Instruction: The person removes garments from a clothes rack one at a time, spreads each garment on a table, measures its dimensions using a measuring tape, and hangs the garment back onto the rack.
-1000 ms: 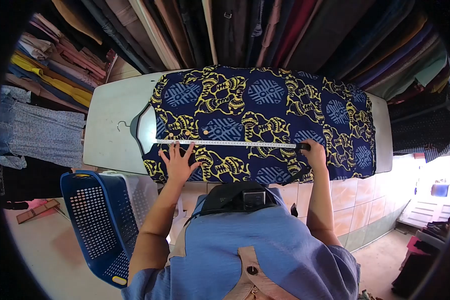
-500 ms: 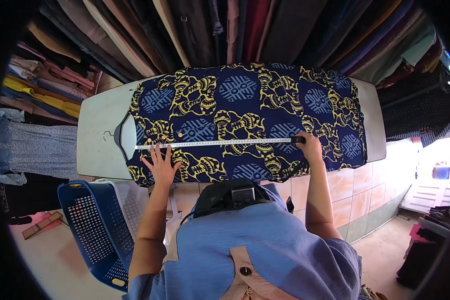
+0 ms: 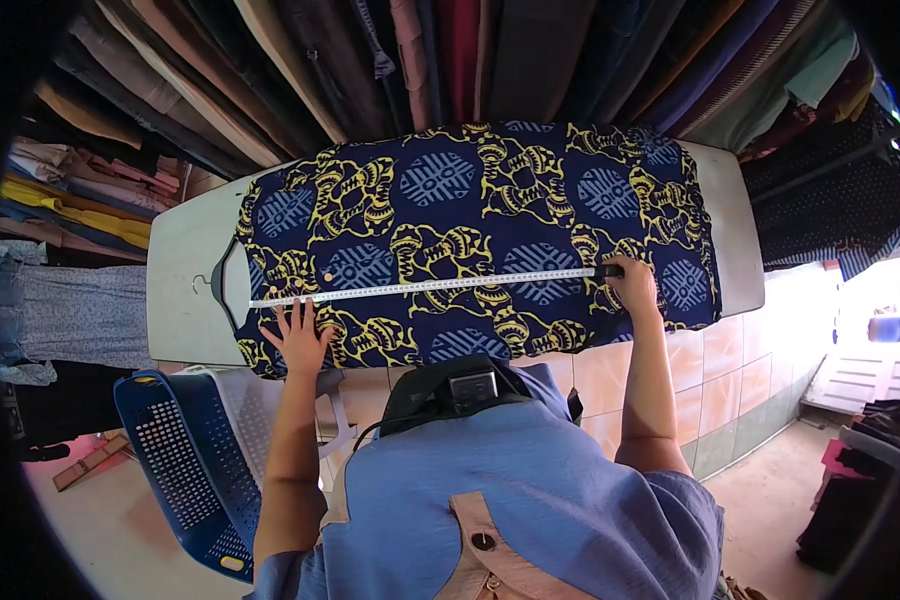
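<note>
A dark blue garment with yellow and light blue patterns (image 3: 450, 215) lies spread flat, with a dark hanger (image 3: 224, 287) at its left end. Across it runs the white blade of a tape measure (image 3: 430, 287), tilted slightly up to the right. My left hand (image 3: 302, 345) is open, fingers spread on the cloth, its fingertips at the blade near the left end. My right hand (image 3: 634, 288) is closed around the black tape measure case (image 3: 607, 271) toward the garment's right side. Several small orange-tan buttons (image 3: 327, 276) show just above the blade at left.
The garment rests on a pale table (image 3: 185, 215). Trousers (image 3: 530, 60) hang along the far side, and folded clothes (image 3: 80, 205) are stacked at left. A blue plastic basket (image 3: 175, 440) and a white one stand near the left front. Dark clothing (image 3: 820, 190) hangs at right.
My right hand has moved right along the garment with the case, and more blade is drawn out. My left hand stays by the blade's left end. The view has shifted slightly.
</note>
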A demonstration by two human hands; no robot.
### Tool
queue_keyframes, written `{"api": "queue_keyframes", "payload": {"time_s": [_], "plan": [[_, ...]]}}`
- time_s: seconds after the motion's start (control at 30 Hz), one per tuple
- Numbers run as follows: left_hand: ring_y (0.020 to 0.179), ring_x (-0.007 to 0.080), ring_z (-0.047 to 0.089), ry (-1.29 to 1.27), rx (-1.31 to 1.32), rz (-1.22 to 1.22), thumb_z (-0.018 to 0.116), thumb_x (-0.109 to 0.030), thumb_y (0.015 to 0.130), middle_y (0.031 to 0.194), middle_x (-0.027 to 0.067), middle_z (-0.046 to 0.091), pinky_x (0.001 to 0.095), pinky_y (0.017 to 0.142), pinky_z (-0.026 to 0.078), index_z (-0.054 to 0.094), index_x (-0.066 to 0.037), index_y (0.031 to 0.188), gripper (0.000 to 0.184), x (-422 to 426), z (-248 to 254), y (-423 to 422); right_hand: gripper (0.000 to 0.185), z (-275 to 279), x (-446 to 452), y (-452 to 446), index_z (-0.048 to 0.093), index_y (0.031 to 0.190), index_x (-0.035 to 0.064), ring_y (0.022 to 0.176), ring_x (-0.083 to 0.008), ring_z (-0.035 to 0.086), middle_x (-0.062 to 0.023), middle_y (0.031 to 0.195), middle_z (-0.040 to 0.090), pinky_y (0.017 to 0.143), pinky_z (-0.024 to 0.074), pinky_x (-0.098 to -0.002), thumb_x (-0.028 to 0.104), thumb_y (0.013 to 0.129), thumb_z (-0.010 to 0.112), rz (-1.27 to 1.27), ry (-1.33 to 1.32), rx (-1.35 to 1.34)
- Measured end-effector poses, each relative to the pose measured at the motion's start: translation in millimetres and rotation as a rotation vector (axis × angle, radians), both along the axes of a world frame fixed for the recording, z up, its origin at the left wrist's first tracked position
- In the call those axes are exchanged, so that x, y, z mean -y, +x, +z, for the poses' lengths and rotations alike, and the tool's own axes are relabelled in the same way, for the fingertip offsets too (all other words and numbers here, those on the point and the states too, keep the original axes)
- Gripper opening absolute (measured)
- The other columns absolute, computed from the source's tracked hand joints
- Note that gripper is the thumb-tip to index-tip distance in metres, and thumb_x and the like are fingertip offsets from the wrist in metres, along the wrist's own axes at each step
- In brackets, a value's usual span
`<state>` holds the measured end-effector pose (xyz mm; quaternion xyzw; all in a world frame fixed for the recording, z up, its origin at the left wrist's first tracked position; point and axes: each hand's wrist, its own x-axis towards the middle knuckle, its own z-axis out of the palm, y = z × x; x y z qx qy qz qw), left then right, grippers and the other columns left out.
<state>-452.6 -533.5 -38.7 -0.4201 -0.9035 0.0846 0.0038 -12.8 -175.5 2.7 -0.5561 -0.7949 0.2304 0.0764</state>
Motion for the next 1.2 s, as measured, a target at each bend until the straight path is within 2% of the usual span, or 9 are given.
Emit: {"api": "queue_keyframes", "payload": {"time_s": [0.37, 0.43, 0.5, 0.57, 0.67, 0.9, 1.1, 1.2], "plan": [[0.136, 0.0367, 0.017, -0.111, 0.064, 0.13, 0.051, -0.053, 0.085, 0.145, 0.0012, 0.033, 0.0721, 0.098, -0.001, 0.033, -0.025, 0.141, 0.065, -9.7, 5.5, 2.6, 0.03, -2.8, -46.1, 69.4, 0.069, 0.093, 0.018, 0.078, -0.0288, 0.064, -0.0092, 0.081, 0.067, 0.07, 0.0498, -0.0373, 0.006, 0.066, 0.071, -0.067, 0.061, 0.028], [0.136, 0.0363, 0.017, -0.114, 0.044, 0.136, 0.049, -0.054, 0.085, 0.144, 0.0009, 0.034, 0.0725, 0.097, 0.001, 0.035, -0.027, 0.14, 0.062, -9.4, 3.6, 1.8, 0.031, -6.8, -54.9, 82.0, 0.068, 0.092, 0.0116, 0.074, -0.0271, 0.065, -0.0105, 0.079, 0.067, 0.067, 0.0494, -0.0337, 0.002, 0.062, 0.073, -0.038, 0.094, 0.008], [0.137, 0.0361, 0.017, -0.128, 0.023, 0.138, 0.048, -0.055, 0.086, 0.144, 0.0018, 0.035, 0.0724, 0.098, 0.001, 0.036, -0.028, 0.139, 0.061, -10.9, 4.1, 1.6, 0.03, -13.9, -66.4, 97.1, 0.068, 0.091, 0.0115, 0.075, -0.0264, 0.065, -0.0105, 0.081, 0.067, 0.068, 0.0495, -0.0331, 0.002, 0.063, 0.073, -0.052, 0.107, 0.02], [0.137, 0.0372, 0.016, -0.175, 0.019, 0.201, 0.045, -0.056, 0.087, 0.143, 0.0098, 0.034, 0.0721, 0.098, 0.0, 0.038, -0.032, 0.138, 0.057, -17.9, 10.9, 5.7, 0.031, -14.9, -76.0, 110.9, 0.068, 0.094, 0.0169, 0.083, -0.0289, 0.064, -0.0088, 0.086, 0.068, 0.073, 0.0496, -0.0368, 0.007, 0.065, 0.072, -0.093, 0.046, 0.048], [0.137, 0.0373, 0.014, -0.206, -0.008, 0.236, 0.043, -0.056, 0.087, 0.143, 0.0139, 0.033, 0.0729, 0.097, 0.003, 0.037, -0.035, 0.137, 0.055, -21.8, 11.7, 8.6, 0.032, -10.4, -88.1, 130.3, 0.068, 0.093, 0.017, 0.083, -0.0292, 0.064, -0.009, 0.087, 0.068, 0.072, 0.0499, -0.037, 0.006, 0.064, 0.073, -0.135, 0.063, 0.1], [0.136, 0.0374, 0.017, -0.244, -0.043, 0.262, 0.046, -0.059, 0.085, 0.142, 0.0136, 0.034, 0.0742, 0.096, 0.007, 0.034, -0.039, 0.138, 0.057, -22.5, 5.9, 7.7, 0.033, -12.3, -121.9, 181.8, 0.069, 0.092, 0.0182, 0.081, -0.0279, 0.064, -0.0099, 0.086, 0.067, 0.072, 0.0501, -0.0366, 0.006, 0.062, 0.074, -0.199, 0.106, 0.146], [0.136, 0.0385, 0.018, -0.288, -0.008, 0.303, 0.046, -0.06, 0.084, 0.144, 0.0148, 0.032, 0.073, 0.097, 0.003, 0.031, -0.04, 0.139, 0.06, -26.8, 8.6, 6.9, 0.034, -7.0, -146.8, 213.3, 0.07, 0.092, 0.0179, 0.078, -0.0253, 0.064, -0.008, 0.082, 0.068, 0.071, 0.0503, -0.035, 0.003, 0.061, 0.073, -0.26, 0.15, 0.218], [0.136, 0.0385, 0.018, -0.306, 0.015, 0.322, 0.047, -0.059, 0.084, 0.144, 0.0155, 0.032, 0.0729, 0.098, 0.002, 0.031, -0.04, 0.139, 0.059, -30.2, 13.7, 9.1, 0.033, -11.3, -161.3, 230.9, 0.07, 0.091, 0.0175, 0.077, -0.0239, 0.064, -0.0065, 0.081, 0.068, 0.071, 0.0502, -0.0348, 0.002, 0.062, 0.073, -0.301, 0.084, 0.225]]}}
